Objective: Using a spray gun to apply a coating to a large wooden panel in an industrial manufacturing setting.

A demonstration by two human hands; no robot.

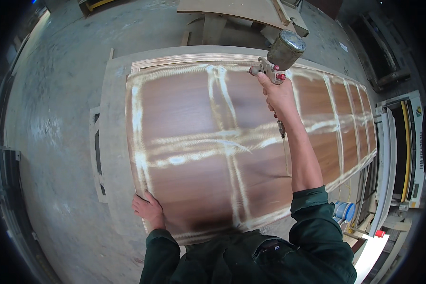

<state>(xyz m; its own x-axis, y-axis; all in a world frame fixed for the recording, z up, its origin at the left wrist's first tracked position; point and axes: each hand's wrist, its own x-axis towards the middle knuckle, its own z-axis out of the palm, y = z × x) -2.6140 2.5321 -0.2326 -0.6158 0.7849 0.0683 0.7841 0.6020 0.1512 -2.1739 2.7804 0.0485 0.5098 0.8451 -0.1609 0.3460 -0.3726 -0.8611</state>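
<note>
My right hand [279, 96] is wrapped round the grip of a spray gun [269, 67], held over the far side of a large brown wood-grain panel [175, 102]. A round metal cup [287, 47] sits on top of the gun, tilted to the right, and red knobs show at its back. A hose hangs from the grip's lower end. Pale whitish bands of sprayed coating run along the panel's edges and cross its face in a grid. At the near left corner my left hand [147, 208] grips the panel's edge, its fingers bent over the side.
The panel lies on a stack of boards [175, 60]. Behind stands a bench with a tan top [227, 5]. Concrete floor [57, 118] stretches to the left. On the right are a blue bucket [346, 211], long boards and a white machine [414, 146].
</note>
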